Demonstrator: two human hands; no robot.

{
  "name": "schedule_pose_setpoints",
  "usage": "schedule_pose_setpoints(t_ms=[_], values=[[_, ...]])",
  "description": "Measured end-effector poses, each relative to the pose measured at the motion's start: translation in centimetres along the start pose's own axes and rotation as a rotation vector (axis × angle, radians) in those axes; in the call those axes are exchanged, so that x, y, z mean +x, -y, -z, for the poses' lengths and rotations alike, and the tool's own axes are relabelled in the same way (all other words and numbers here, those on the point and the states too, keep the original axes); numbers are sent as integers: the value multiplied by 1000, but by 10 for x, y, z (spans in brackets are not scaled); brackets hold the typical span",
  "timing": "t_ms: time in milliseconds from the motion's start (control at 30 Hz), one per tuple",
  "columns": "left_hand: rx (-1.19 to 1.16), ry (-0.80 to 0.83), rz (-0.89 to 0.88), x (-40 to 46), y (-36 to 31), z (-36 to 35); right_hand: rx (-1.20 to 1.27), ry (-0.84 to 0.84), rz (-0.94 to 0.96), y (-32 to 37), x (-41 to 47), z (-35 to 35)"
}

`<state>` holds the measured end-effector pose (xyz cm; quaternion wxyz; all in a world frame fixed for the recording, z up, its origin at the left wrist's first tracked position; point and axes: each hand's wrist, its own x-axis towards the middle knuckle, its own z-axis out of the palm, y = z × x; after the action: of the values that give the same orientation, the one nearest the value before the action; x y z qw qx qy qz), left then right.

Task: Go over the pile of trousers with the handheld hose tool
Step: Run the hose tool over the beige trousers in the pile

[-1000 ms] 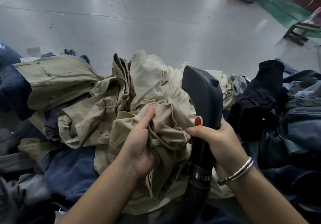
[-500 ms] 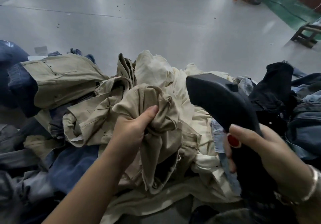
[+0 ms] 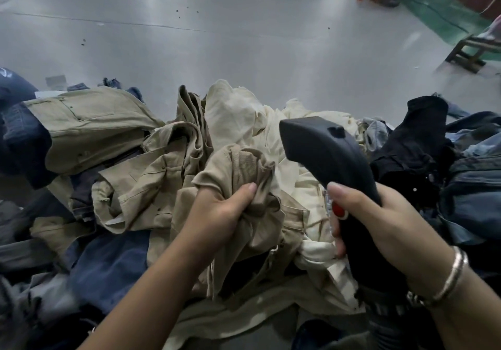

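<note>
Two hands busy | left hand (image 3: pixel 217 214) bunches khaki trousers (image 3: pixel 244 186) atop pile (image 3: pixel 135 159) | right hand (image 3: pixel 379 222) wraps tool (image 3: pixel 325 154), just right of them | spread cloth taut, sweep nozzle slowly.

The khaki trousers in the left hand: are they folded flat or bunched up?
Bunched up. The left hand grips the khaki trousers in a crumpled wad, with creased cloth hanging below the fist.
</note>
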<state>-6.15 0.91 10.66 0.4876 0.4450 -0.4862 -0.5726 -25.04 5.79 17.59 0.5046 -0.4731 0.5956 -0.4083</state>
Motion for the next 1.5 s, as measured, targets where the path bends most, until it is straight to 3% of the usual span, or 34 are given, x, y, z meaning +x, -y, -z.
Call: schedule_pose_setpoints(t_ms=[200,467,700,933,1167,1333,1500], values=[[33,9,-7,-1,-1,2,-102,293,-77,-1,-10,3],[-18,4,15,0,0,-2,51,29,-52,-2,2,-5],[-52,6,24,2,0,1,-31,280,-133,-4,-6,-4],[44,43,74,2,9,-2,39,15,-89,1,5,-10],[221,-84,71,6,16,0,10,265,-187,-4,-4,-7],[102,-4,69,3,15,-5,128,89,-157,-5,8,-15],[-337,57,192,3,15,-8,160,-184,-68,-21,21,-20]])
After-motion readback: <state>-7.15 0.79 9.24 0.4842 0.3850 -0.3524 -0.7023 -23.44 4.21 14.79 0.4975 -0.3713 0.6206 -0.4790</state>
